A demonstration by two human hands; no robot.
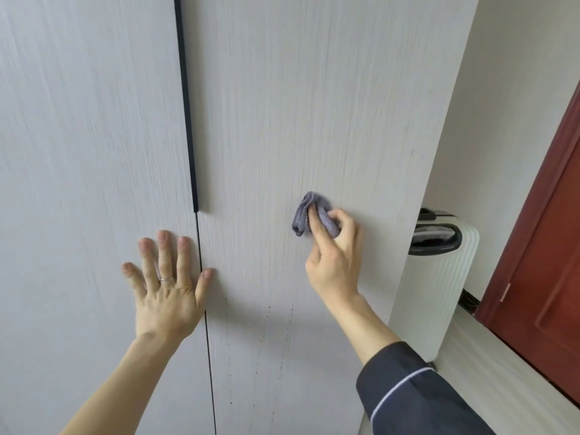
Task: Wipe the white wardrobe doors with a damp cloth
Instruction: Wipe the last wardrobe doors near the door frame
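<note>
- Wardrobe doors: two white, wood-grain panels with their long axis vertical. The left door (88, 120) and right door (314, 105) fill the view, split by a thin seam with a black handle strip (186, 105) above.
- Cloth (300, 216): grey and bunched, pressed on the right door and pinched by the right hand (332, 262), whose fingers curl round it.
- Left hand (166, 287): flat, fingers spread, holding nothing. The palm rests on the left door and the thumb tip crosses the seam.
- Dark specks (266, 334): on the right door, below the cloth and nearer the right hand. A downward stroke along the grain would probably reach them.
- Suitcase (439, 293): white, standing right of the wardrobe.
</note>
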